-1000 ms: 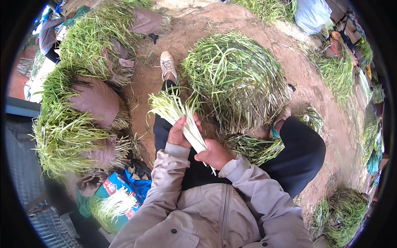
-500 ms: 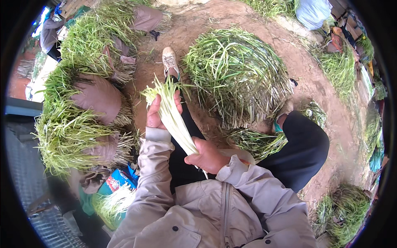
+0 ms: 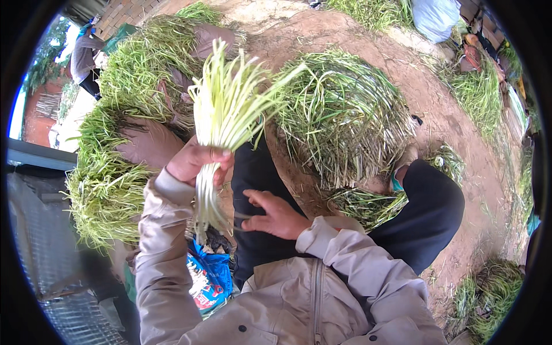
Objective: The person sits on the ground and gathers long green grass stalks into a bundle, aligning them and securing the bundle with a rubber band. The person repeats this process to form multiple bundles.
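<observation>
My left hand [image 3: 201,164] is closed around the middle of a bunch of long chive-like greens [image 3: 227,109]. Their pale yellow-green leaves fan out upward, and white stalk ends hang below my fist, blurred by motion. To the right of those ends is my right hand [image 3: 276,215], its thumb and forefinger apart and nothing held in it. A thin blurred strand shows close to its thumb. Just beyond my knees, a large heap of green leafy stalks [image 3: 345,115] lies on the dirt floor.
Cloth-wrapped bundles of greens [image 3: 109,201] line the left side. A blue printed bag [image 3: 211,276] lies beside my left thigh. More greens [image 3: 489,296] are at lower right, and a pale plastic sack [image 3: 436,20] stands far right. Another person [image 3: 86,60] is at far left.
The bunch has swung left and more upright, now in my left hand alone. My right hand has let go of the stalk ends and its fingers have spread.
</observation>
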